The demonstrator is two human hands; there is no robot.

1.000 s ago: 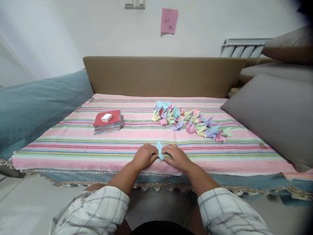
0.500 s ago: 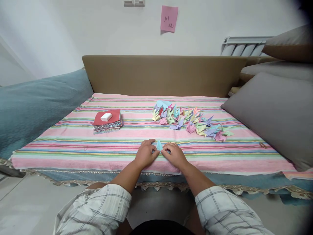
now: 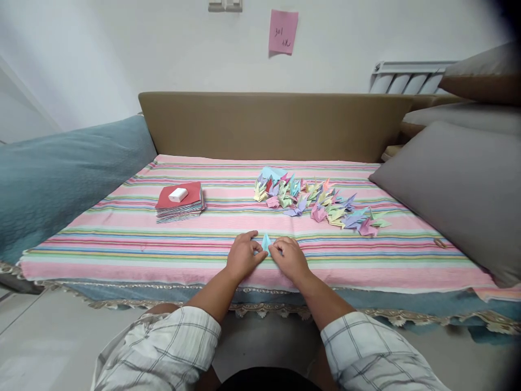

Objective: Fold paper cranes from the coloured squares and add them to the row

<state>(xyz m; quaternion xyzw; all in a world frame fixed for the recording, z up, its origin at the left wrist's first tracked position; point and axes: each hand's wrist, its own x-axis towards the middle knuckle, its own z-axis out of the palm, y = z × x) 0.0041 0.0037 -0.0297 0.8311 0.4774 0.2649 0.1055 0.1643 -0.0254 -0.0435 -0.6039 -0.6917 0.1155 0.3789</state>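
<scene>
Light-blue, pointed folded-paper piece (image 3: 266, 241) lies on the pink striped cloth (image 3: 228, 212), tip away from the wearer. Left hand (image 3: 244, 256) and right hand (image 3: 290, 259), equally near, flank its long axis, thumbs and fingers pinched closed at its near end.

The single view looks forward and down from the person's head, near the small, pointed, light-blue folded paper (image 3: 266, 242). It faces across pink striped fabric (image 3: 122, 258) toward the smooth white wall (image 3: 183, 54).

The pink note (image 3: 283, 32) reads "301", then unclear writing.
</scene>
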